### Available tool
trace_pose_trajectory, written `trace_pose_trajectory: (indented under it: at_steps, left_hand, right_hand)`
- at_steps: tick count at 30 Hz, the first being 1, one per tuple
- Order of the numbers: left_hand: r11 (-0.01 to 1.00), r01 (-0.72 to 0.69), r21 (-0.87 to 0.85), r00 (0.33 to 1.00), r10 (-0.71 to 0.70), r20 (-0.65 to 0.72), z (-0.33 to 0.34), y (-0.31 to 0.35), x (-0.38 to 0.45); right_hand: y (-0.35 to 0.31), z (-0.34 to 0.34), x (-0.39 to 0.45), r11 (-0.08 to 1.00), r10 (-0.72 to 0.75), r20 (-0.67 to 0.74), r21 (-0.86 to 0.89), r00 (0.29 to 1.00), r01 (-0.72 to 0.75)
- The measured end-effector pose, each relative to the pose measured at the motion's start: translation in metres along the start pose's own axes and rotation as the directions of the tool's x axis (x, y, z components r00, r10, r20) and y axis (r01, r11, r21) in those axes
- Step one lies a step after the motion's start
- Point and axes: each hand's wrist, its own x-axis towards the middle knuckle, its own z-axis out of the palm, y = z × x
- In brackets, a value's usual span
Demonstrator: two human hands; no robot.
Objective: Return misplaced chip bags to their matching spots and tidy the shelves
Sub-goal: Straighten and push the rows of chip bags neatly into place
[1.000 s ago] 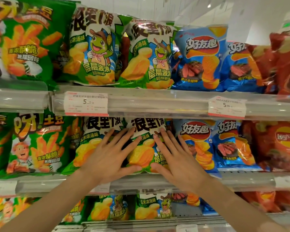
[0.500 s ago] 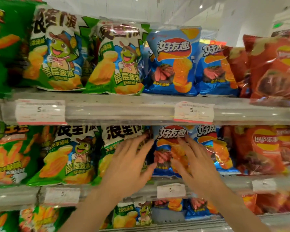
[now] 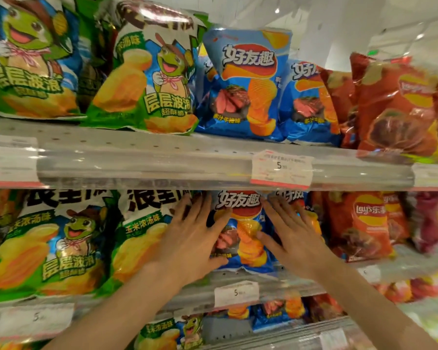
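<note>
Head view: two hands, left hand [image 3: 187, 243] and right hand [image 3: 292, 238], flank one blue bag [image 3: 243, 236].

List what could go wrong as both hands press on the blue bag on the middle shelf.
1. The blue bag stands at the shelf lip, with the left hand and right hand flat on either side; a slip could tip it off.
2. The left hand overlaps the green bag beside it and may shove it askew.
3. Hard pressing could crush the chips.
</note>
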Motion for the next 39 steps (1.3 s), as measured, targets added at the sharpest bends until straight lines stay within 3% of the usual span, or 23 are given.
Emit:
trace_pose_trajectory:
  at_steps: [3,20,25,31,33,39]
  left_hand:
    - [0.999,0.03,0.023,0.998,-0.031,0.058,-0.002,0.004,0.0]
    - [0.982,0.084,0.171,0.996,-0.078,-0.04,0.005,0.027,-0.011]
    - [0.98,0.099,0.172,0.995,-0.093,-0.04,0.003,0.03,-0.014]
    - [0.987,0.08,0.143,0.996,-0.073,-0.054,-0.006,0.023,-0.008]
    - [0.985,0.027,0.168,0.999,-0.024,-0.022,-0.007,0.016,-0.005]
    - [0.986,0.008,0.165,0.995,-0.025,0.102,-0.002,0.011,-0.001]
  right_hand:
    - [0.005,0.002,0.003,0.999,-0.03,0.02,-0.009,0.999,0.03]
    - [0.04,0.001,0.03,0.948,-0.314,0.095,-0.024,0.945,0.318]
    - [0.043,0.0,0.04,0.94,-0.338,0.158,0.01,0.928,0.341]
    - [0.036,-0.012,0.027,0.936,-0.347,0.011,0.07,0.938,0.346]
    - [0.029,-0.013,0.023,0.926,-0.374,-0.013,0.038,0.927,0.374]
    - [0.025,0.005,0.022,0.927,-0.372,0.101,0.004,0.923,0.374]
